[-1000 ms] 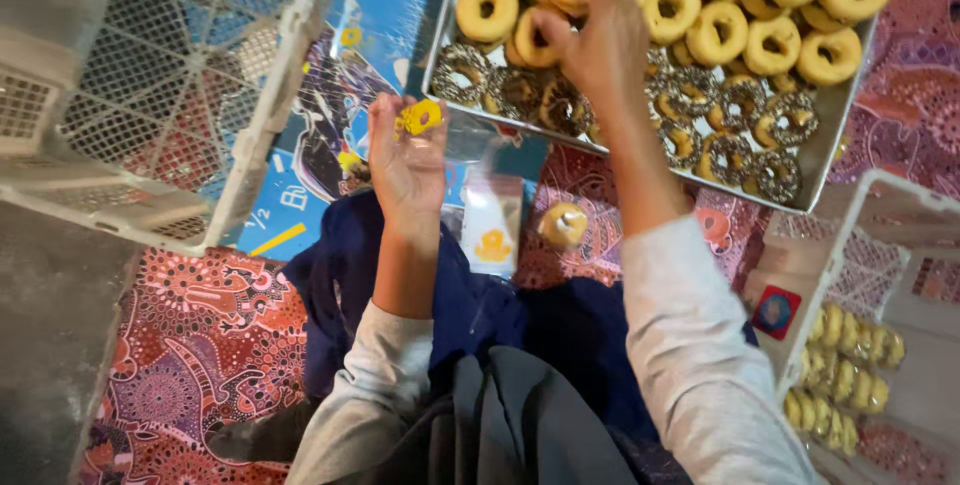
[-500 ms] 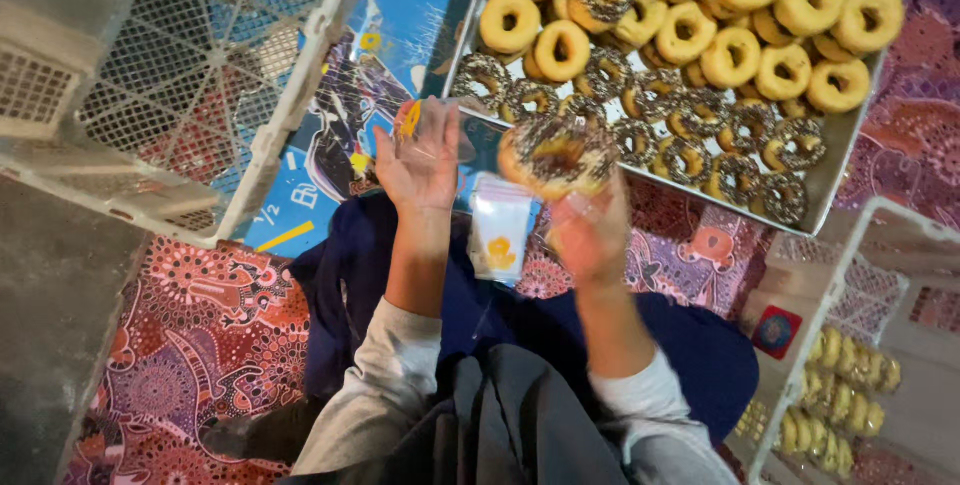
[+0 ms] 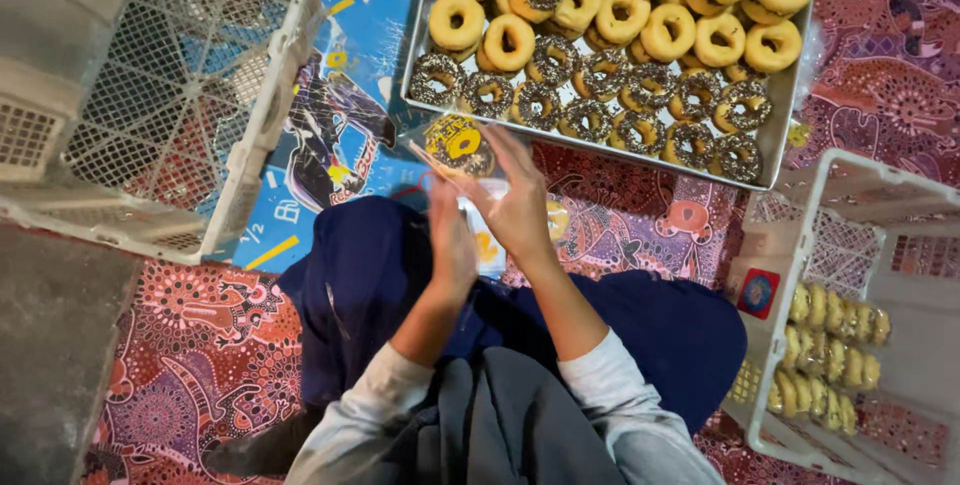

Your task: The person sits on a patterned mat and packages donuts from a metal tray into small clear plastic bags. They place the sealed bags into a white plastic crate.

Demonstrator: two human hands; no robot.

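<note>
Sprinkle-topped ring doughnut [image 3: 458, 143], lifted off the metal tray [image 3: 790, 125] a second ago, now slipped into clear plastic bag [image 3: 440, 150]; both hands, left [image 3: 452, 235] and right [image 3: 520, 200], grasping it.

A glossy clear plastic bag [image 3: 455, 150] sheathed a rough sprinkle-coated doughnut [image 3: 462, 143] above a dull, smooth metal tray [image 3: 790, 135]. Matt white plastic lattice crates [image 3: 150, 115] flanked it on a patterned woven cloth [image 3: 190, 365]. Glazed doughnuts [image 3: 700, 5] looked smooth, and the grey sleeves [image 3: 370, 405] soft knitted fabric.
</note>
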